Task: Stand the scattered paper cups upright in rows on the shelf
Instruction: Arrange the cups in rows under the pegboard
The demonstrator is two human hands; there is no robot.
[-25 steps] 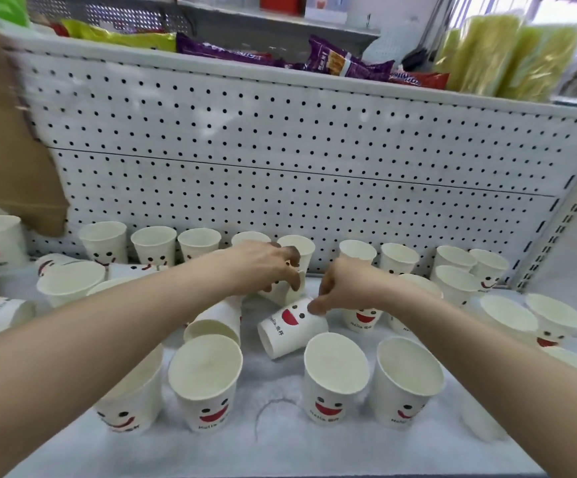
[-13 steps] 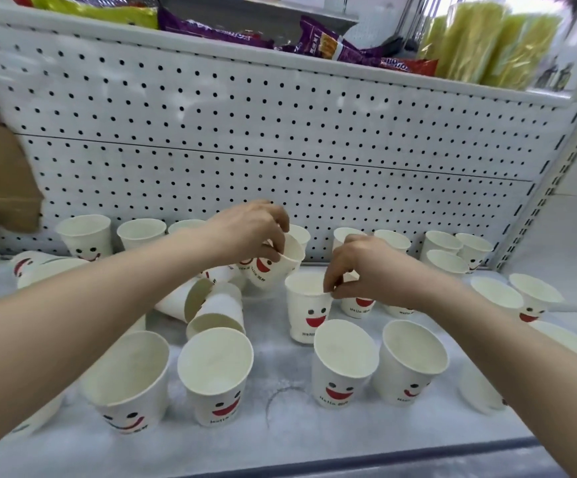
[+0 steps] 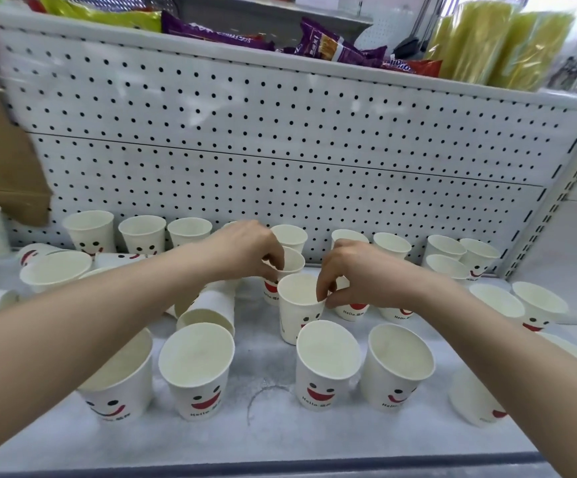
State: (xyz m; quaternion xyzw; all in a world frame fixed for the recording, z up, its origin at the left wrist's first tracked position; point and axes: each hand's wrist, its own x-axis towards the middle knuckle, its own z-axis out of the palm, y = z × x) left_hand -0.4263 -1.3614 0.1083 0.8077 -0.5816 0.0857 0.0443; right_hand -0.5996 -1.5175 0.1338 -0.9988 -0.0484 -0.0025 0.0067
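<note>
While both bare arms reach over the shelf (image 3: 266,436) toward the pegboard (image 3: 280,150), each hand has one paper cup by its rim. The left hand (image 3: 245,251) pinches with curled fingers the rim of the first cup (image 3: 294,262), just in front of the pegboard. This one leans a little, and I cannot tell if its base touches the shelf. The right hand (image 3: 363,274) pinches with thumb and forefinger the rim of the second cup (image 3: 297,322), which stands upright just beside it, a bit farther from the pegboard.

All are white paper, cream inside, with two black dot eyes, a red smiling mouth and the word "Hello". A row of cups (image 3: 88,229) stands upright right against the pegboard. Farther from it a lying cup (image 3: 211,305) rests on its side, and four cups (image 3: 197,370) stand upright farthest from the pegboard.
</note>
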